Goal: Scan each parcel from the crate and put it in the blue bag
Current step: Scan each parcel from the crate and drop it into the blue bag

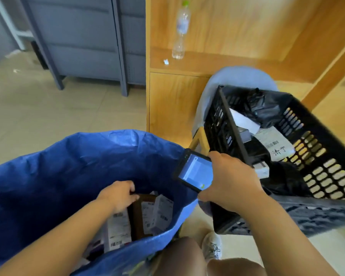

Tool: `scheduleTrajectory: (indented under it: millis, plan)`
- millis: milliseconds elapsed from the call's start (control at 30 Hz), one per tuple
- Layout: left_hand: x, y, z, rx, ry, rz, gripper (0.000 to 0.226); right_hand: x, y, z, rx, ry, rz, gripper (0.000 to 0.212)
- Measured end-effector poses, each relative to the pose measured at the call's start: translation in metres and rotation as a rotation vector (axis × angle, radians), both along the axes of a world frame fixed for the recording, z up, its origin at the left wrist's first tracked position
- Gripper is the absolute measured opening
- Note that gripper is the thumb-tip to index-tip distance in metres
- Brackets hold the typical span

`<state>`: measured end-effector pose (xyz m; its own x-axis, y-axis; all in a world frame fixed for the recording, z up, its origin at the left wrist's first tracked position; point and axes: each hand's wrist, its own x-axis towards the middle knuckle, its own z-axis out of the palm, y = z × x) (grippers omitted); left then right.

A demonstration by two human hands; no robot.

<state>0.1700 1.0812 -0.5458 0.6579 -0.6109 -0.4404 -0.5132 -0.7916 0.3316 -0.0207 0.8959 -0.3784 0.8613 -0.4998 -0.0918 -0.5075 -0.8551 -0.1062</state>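
Observation:
The blue bag (72,168) stands open at the lower left, with several labelled parcels inside. My left hand (119,196) reaches into its mouth, fingers curled on the top edge of a brown parcel (142,214) that stands among white ones (162,213). My right hand (230,179) grips a handheld scanner (193,172) with a lit screen, between the bag and the crate. The black plastic crate (311,162) sits tilted on the right and holds white parcels (277,144) and black wrapped ones (265,108).
The crate rests on a pale blue chair (241,76). A wooden cabinet (227,32) rises behind, with a plastic water bottle (180,30) and a paper scrap on its ledge. Grey metal shelving (84,40) stands at the far left. My knees and a shoe (212,246) show below.

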Motion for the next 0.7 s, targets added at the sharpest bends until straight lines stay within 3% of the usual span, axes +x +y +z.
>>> scheduleTrajectory:
  millis: [333,533,700]
  plan:
    - [-0.056,-0.067,0.128,-0.388,-0.144,-0.128,0.012,-0.098,-0.046,0.059,-0.110,-0.398,-0.165,0.076]
    - [-0.089,-0.156,0.164,-0.534,-0.106,-0.267,0.011,-0.146,-0.112,0.054,0.093,-0.496,-0.432,0.084]
    - [-0.097,-0.252,0.165,-0.566,-0.135,-0.360,0.010,-0.161,-0.172,0.041,0.288,-0.596,-0.622,0.064]
